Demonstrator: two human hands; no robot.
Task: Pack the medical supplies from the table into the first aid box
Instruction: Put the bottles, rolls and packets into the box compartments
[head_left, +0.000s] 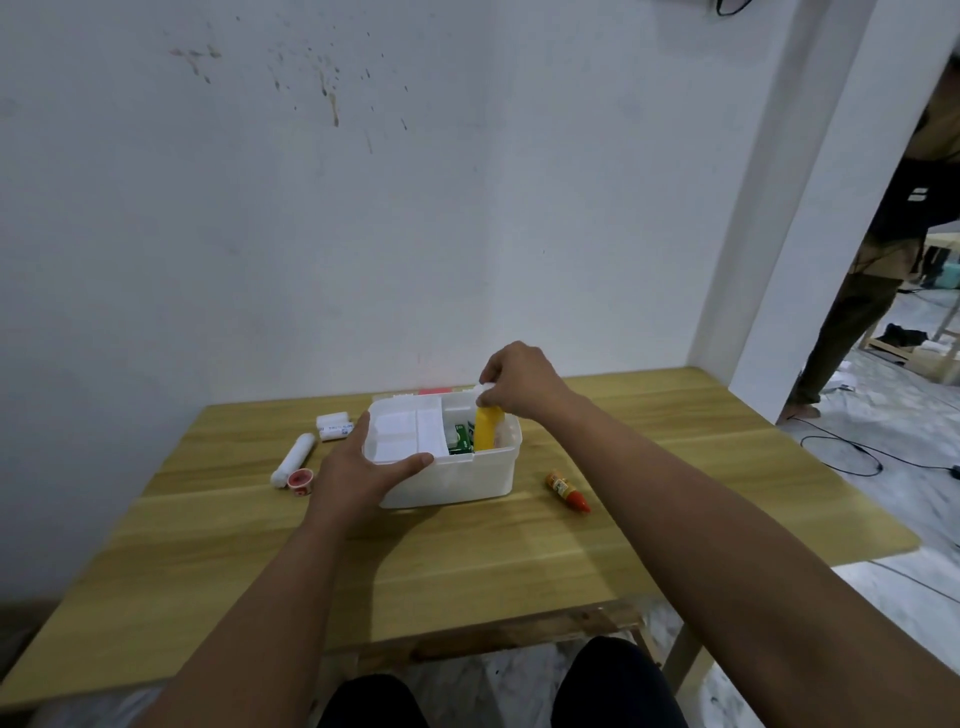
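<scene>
Bare forearms (701, 519) — no sleeves; black trousers (613, 686).

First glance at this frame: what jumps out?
The open white plastic first aid box at mid-table, gripped at its near-left corner by the left hand. The right hand holds a yellow bottle with a white cap upright in the box's right compartment. Next, the small orange tube with a red cap lying right of the box, and white gauze rolls to its left.
</scene>
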